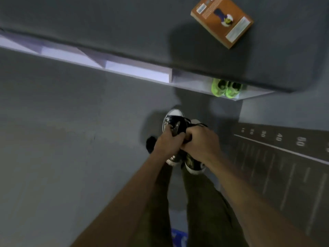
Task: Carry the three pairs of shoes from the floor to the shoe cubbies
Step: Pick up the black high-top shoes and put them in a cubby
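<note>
Our hands (187, 141) centre, holding sneakers (175, 124) over floor (71, 139). Cubbies (138, 72) at 12, second pair (226, 88) in rightmost. Book (222, 20) at 1, mat (284, 166) at 3.

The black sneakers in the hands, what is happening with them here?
A person is standing in front of a low white shoe cubby unit and holding a pair of black sneakers with white toe caps, the left hand and the right hand each gripping one. A green pair already sits in the rightmost cubby; the visible cubbies to its left look empty. An orange book lies on the grey top. The black pair is not yet put away.
</note>
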`<state>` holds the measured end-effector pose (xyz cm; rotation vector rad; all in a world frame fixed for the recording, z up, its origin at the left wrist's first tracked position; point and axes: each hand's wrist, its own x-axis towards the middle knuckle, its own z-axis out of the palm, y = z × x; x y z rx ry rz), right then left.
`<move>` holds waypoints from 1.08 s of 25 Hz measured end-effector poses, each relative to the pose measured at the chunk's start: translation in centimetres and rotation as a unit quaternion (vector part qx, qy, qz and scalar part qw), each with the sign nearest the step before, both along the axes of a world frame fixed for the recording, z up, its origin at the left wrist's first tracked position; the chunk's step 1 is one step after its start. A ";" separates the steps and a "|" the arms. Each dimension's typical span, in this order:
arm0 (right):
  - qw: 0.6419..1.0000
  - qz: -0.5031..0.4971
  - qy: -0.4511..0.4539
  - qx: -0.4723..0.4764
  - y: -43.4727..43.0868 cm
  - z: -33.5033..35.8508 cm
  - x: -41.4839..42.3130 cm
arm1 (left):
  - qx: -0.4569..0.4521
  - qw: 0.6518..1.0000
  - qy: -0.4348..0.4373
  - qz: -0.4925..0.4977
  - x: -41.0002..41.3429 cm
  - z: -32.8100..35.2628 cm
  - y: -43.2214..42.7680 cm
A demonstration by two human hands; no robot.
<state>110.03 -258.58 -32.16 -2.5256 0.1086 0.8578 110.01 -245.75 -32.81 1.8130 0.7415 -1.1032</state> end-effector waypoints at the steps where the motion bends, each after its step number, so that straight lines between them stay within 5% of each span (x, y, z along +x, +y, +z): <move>1: 1.000 -0.015 -0.007 -0.002 -0.6 -3.3 0.5 | -0.001 1.000 -0.001 -0.012 1.1 -3.5 -0.7; 11: 0.981 -0.068 -0.181 0.020 -5.4 -25.3 10.4 | 0.015 0.994 -0.106 0.003 13.1 -25.4 -6.7; 17: 0.914 -0.054 -0.400 0.024 -7.9 -34.2 21.3 | 0.002 0.967 -0.256 0.015 24.2 -32.4 -9.2; 22: 0.916 -0.047 -0.398 0.001 -8.0 -44.4 23.3 | 0.001 0.961 -0.277 -0.021 26.8 -42.1 -10.3; 27: 0.919 -0.047 -0.391 0.007 -7.4 -46.4 22.0 | 0.035 0.951 -0.304 -0.050 25.9 -45.9 -9.5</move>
